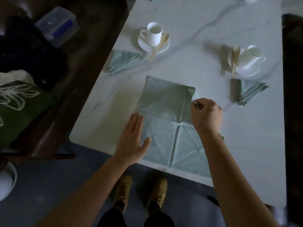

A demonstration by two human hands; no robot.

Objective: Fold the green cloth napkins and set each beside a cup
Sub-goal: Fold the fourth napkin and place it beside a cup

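A white, grey-veined table is filling the middle of the view; a white saucer is sitting at 12 o'clock with a pale spoon lying across its rim; a second saucer at 2 o'clock is bearing another spoon; a clear plastic box is resting at 10 o'clock on a dark seat; a green bag printed with white flowers is lying at 9 o'clock; grey floor is showing at 7 o'clock.

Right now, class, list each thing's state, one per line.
Spread napkin: unfolded, flat, far right corner lifted.
Left hand: flat, pressing its left edge.
Right hand: pinching the lifted corner.
Left napkin: folded, beside left cup.
Right napkin: folded, beside right cup.
Left cup: upright on saucer.
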